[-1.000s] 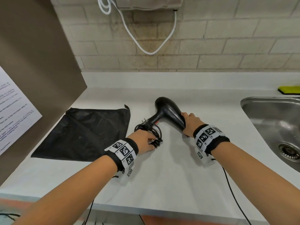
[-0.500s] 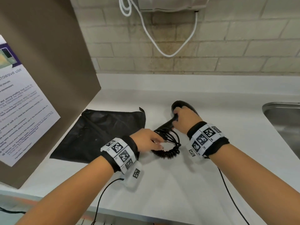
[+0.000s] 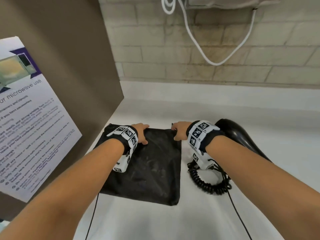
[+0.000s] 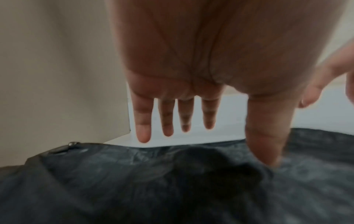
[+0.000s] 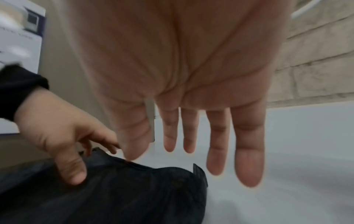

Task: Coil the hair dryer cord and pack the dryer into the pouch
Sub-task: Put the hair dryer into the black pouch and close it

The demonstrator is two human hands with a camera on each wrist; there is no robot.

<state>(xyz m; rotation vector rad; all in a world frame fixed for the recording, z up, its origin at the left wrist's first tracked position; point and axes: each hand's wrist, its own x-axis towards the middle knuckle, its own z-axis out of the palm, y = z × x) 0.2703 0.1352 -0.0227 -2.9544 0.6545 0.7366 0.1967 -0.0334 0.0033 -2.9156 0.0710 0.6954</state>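
On white counter [image 3: 225, 110], both hands' fingers [image 4: 142, 121] straight over black pouch [image 3: 152, 167], dryer [image 3: 237, 134] beside.

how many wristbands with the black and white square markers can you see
2: one on the left wrist, above the black pouch; one on the right wrist, beside the hair dryer. No others are visible.
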